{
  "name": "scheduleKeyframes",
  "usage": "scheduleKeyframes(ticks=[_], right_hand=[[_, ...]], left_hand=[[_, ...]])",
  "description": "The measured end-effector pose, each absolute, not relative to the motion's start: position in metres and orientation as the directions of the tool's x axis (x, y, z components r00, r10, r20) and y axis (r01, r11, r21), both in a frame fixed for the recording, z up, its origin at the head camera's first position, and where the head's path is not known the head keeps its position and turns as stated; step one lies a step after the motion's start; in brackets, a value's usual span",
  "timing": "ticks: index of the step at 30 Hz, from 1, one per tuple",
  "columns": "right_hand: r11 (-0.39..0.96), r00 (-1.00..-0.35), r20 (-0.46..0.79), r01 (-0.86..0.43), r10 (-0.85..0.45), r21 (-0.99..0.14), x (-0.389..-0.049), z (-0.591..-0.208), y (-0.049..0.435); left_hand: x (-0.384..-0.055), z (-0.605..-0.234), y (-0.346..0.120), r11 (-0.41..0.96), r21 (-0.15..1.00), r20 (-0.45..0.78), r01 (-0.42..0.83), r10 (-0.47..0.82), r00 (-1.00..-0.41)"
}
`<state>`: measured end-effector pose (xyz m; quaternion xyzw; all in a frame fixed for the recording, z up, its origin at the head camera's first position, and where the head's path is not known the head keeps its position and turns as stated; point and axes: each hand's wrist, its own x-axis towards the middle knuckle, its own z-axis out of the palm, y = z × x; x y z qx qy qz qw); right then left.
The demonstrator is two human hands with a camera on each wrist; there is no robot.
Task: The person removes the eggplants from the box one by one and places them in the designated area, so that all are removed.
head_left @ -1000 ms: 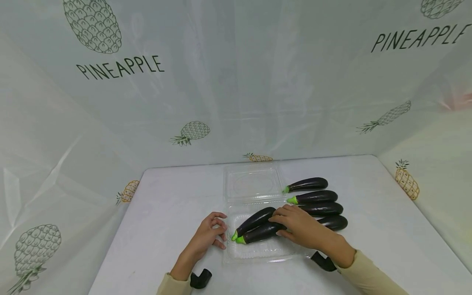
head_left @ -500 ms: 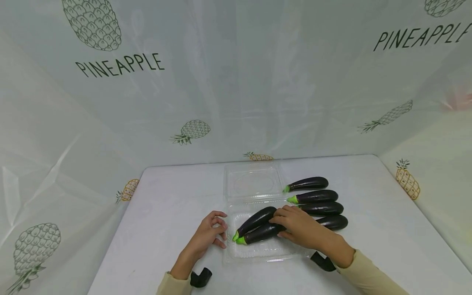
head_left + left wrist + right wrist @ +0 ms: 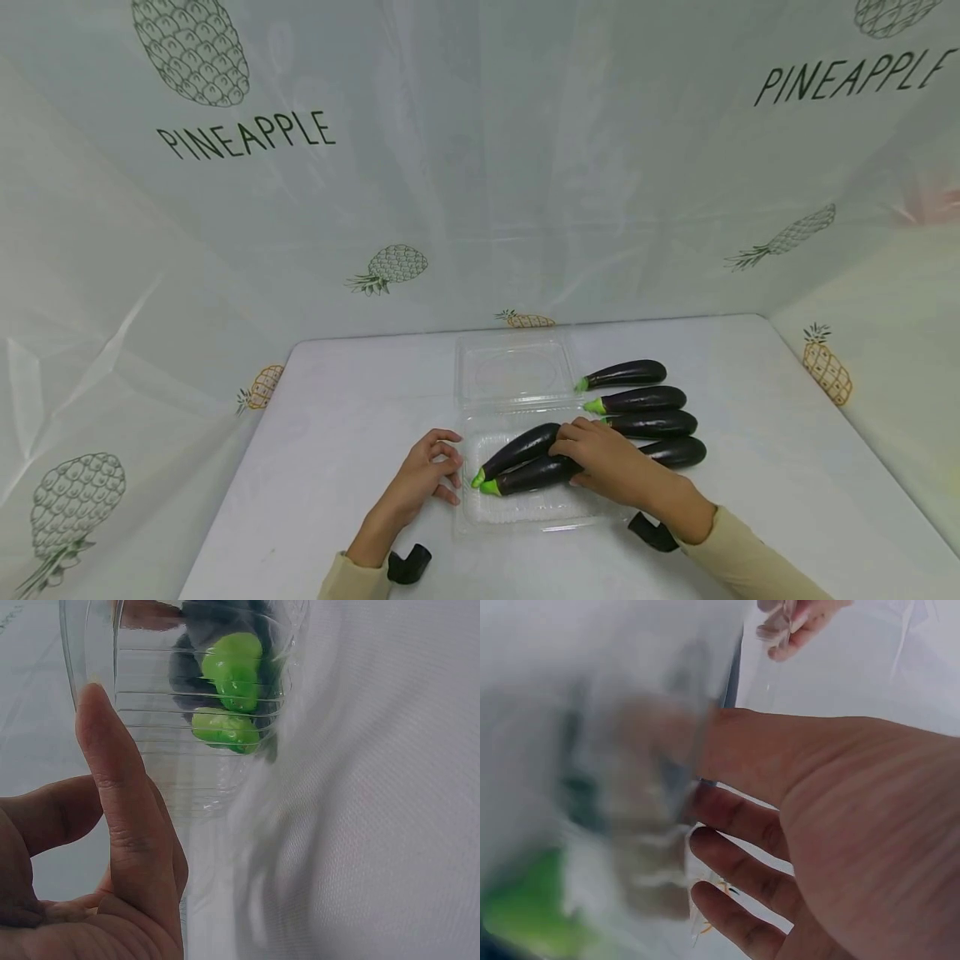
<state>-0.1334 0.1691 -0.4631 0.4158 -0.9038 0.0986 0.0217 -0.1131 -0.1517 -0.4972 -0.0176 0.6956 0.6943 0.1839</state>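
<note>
Black pieces (image 3: 409, 565): one by each wrist; I take them for camera mounts.
Left hand (image 3: 422, 475): at the tray's left wall, fingers apart and loosely bent, gripping nothing I can make out; probably there to steady such light plastic.
Right hand (image 3: 611, 458): holds the front eggplant (image 3: 536, 475) by its blunt end, likely because that end faces it; my right wrist view blurs the contact.
Transparent tray (image 3: 525, 518): carries the front eggplant and a rear eggplant (image 3: 523, 447), side by side, both stems leftward, presumably to pack neatly.
Row of four eggplants (image 3: 651, 425): on the table (image 3: 360, 400) to the tray's right, stems towards it, seemingly kept within the right hand's reach.
Lid (image 3: 517, 371): folded back flat behind the tray, leaving access from above.
Pineapple-print sheet (image 3: 480, 183): hangs behind everything.
</note>
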Motion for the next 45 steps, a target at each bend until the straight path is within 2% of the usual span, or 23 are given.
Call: scheduleKeyframes(ticks=[9,22,34,45], right_hand=[[0.628,-0.641,0.132,-0.767,-0.756,-0.130,-0.131,-0.468,0.171],[0.607,-0.614,0.214,-0.788,-0.760,-0.104,-0.126,-0.457,0.178],[0.635,-0.647,0.229,-0.761,-0.727,-0.132,-0.120,-0.434,0.196],[0.615,-0.608,0.351,-0.781,-0.712,-0.106,-0.114,-0.424,0.215]], left_hand=[[-0.112,-0.496,-0.151,0.048,0.961,-0.276,-0.273,0.232,-0.933],[-0.112,-0.496,-0.151,0.051,0.959,-0.282,-0.278,0.227,-0.932],[-0.112,-0.497,-0.152,0.049,0.960,-0.279,-0.276,0.231,-0.932],[-0.112,-0.495,-0.152,0.040,0.961,-0.275,-0.274,0.232,-0.933]])
